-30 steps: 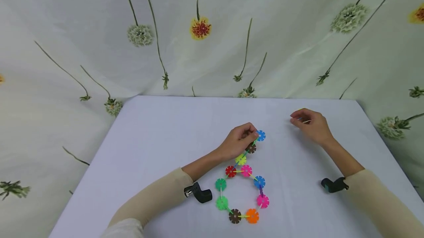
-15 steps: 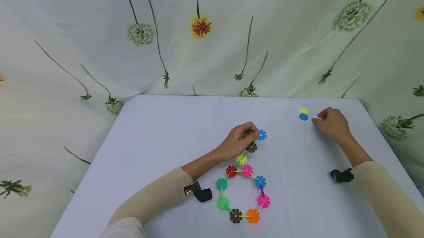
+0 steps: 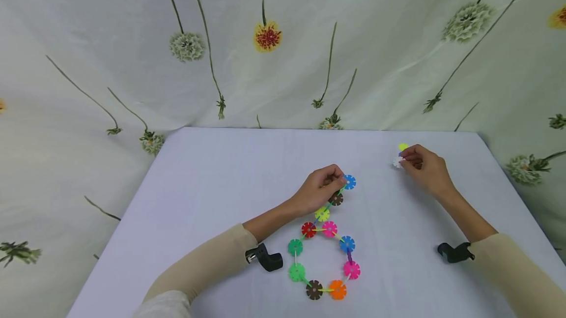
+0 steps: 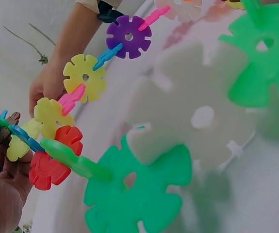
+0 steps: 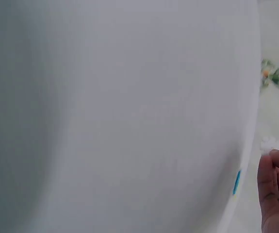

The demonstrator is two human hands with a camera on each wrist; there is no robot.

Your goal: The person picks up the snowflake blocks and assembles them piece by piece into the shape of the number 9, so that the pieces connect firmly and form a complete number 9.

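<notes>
A chain of colourful notched plastic discs lies on the white table, a closed ring with a tail running up from its red disc (image 3: 308, 230). My left hand (image 3: 318, 187) pinches the tail near its upper end, between a blue disc (image 3: 350, 182) and a brown disc (image 3: 336, 199). My right hand (image 3: 426, 168) pinches a white notched disc (image 3: 397, 162) by its edge; the white disc (image 5: 270, 144) shows pale in the right wrist view. Close behind those fingers lies a loose yellow disc (image 3: 403, 146), with a blue one mostly hidden.
The ring's lower side has an orange disc (image 3: 338, 290) near the table's front. A flowered cloth (image 3: 292, 82) hangs behind the table's far edge. Black wrist cameras, the left one (image 3: 268, 259) near the ring, sit at both cuffs.
My right hand moved right, uncovering the loose yellow and blue discs, then came back left. The white disc now shows at its fingertips. My left hand stays in place on the chain.
</notes>
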